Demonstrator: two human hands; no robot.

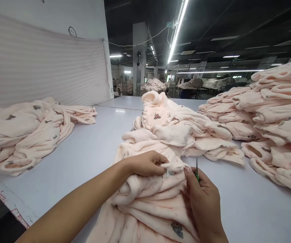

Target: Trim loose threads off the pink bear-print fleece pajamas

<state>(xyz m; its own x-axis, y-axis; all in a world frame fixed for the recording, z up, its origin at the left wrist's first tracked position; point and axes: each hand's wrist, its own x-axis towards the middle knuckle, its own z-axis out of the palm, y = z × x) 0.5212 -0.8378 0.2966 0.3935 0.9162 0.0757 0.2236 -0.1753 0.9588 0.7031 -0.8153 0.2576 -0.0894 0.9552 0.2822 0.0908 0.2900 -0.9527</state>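
Label work, it seems: left hand [145, 163] pinches pink garment [145, 202] heaped at the near edge of the table [84, 152], beside its white label [171, 172]; right hand [202, 199] clenches green snips [196, 170] just beside, and any cut needs the blades kept off the fleece.

A white table [84, 145] is bordered along its left edge by a ribbed white partition [46, 60]. The dark ceiling [236, 20] is lit by a fluorescent strip [177, 32]. A fan [139, 54] is mounted on a white pillar [141, 37] beyond the far edge.
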